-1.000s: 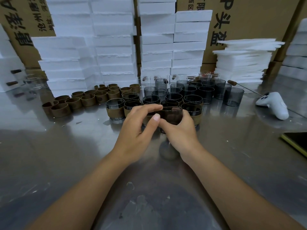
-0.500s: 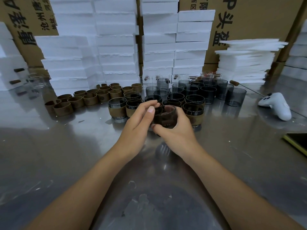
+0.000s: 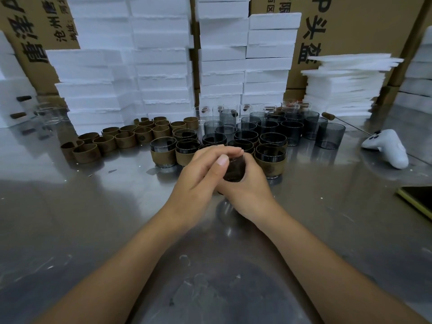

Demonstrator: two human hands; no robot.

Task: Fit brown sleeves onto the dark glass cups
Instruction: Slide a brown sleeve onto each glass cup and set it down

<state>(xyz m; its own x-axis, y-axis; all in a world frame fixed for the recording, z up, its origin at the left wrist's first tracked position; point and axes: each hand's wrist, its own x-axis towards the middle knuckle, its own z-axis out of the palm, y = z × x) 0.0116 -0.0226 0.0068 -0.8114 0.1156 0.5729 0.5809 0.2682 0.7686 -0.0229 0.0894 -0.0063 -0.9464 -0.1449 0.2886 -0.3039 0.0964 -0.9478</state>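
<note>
Both hands wrapped around one dark cup, dead center of the frame

The right hand [image 3: 251,190] cradles the cup [image 3: 235,170] from below and the left hand [image 3: 201,178] closes over its top, probably to steady the glass while a sleeve gets pushed on. I can't tell how far on it is. Loose sleeves [image 3: 121,139] wait mid-left, bare cups [image 3: 292,127] upper right, finished ones [image 3: 163,152] just behind the hands, all within easy reach.

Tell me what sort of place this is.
Probably a packing or assembly workshop: rows of dark glass cups and loose brown sleeves on a steel table, with stacked foam blocks and cardboard boxes behind.
</note>
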